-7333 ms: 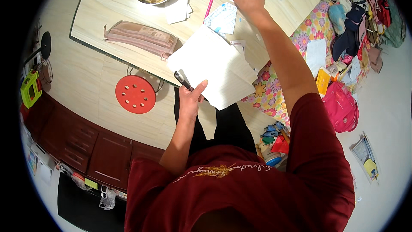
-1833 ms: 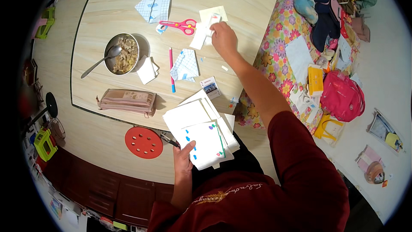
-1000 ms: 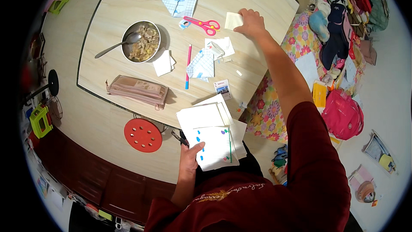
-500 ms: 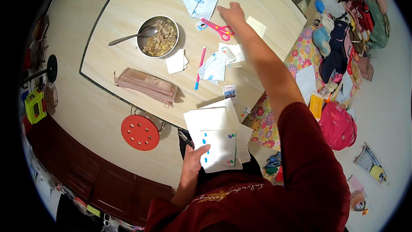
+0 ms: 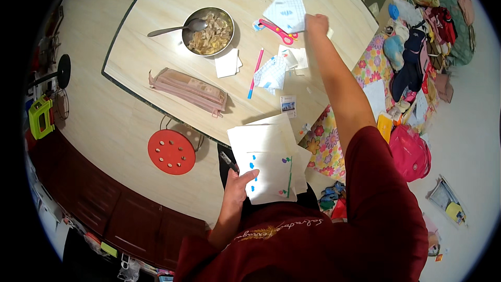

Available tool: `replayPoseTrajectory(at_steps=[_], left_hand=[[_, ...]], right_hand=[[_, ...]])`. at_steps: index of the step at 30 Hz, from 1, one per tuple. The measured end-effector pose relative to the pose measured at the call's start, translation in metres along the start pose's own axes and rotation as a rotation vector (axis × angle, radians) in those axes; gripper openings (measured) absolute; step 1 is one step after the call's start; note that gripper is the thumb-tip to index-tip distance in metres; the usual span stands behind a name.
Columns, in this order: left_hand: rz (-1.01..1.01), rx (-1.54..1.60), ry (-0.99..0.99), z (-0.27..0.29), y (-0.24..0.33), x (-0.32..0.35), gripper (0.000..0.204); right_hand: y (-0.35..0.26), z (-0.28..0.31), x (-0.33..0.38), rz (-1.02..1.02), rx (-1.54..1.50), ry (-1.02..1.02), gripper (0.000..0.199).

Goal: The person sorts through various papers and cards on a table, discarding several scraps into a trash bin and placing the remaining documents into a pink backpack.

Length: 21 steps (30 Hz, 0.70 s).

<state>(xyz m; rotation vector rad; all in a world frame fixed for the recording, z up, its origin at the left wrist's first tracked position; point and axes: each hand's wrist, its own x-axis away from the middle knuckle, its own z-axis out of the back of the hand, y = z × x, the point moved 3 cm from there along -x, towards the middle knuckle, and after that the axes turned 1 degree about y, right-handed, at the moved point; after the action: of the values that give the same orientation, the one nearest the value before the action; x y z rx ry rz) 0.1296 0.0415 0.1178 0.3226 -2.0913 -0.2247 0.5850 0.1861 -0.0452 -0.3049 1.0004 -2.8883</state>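
Gridded paper [image 5: 288, 11] white-and-blue; white sheets [image 5: 261, 138] – top one marked blue, green, purple; pen [image 5: 228, 161] black. Scissors [image 5: 275, 27] pink; marker [image 5: 257, 68] pink, blue end – worktop [image 5: 156, 36] cream, streaked; stool [image 5: 171, 152] red; cloth [image 5: 329, 141] multicoloured floral.

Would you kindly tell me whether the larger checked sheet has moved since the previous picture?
Yes: judged against the bowl, the larger checked sheet has moved right and nearer the person.

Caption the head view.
Left hand holds stacked white paper sheets and a black pen; right hand grips blue-gridded white paper.
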Motion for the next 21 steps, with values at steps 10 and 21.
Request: replayPoseTrajectory(at_steps=[10,21], left_hand=[[0.044,-0.169,-0.02,0.023,-0.003,0.016,0.036],[0.076,-0.16,0.058,0.048,0.003,0.033,0.043]], right_hand=[[-0.025,-0.01,0.227,0.46,0.129,-0.524,0.064],[-0.039,-0.03,0.284,0.389,0.305,-0.402,0.055]])
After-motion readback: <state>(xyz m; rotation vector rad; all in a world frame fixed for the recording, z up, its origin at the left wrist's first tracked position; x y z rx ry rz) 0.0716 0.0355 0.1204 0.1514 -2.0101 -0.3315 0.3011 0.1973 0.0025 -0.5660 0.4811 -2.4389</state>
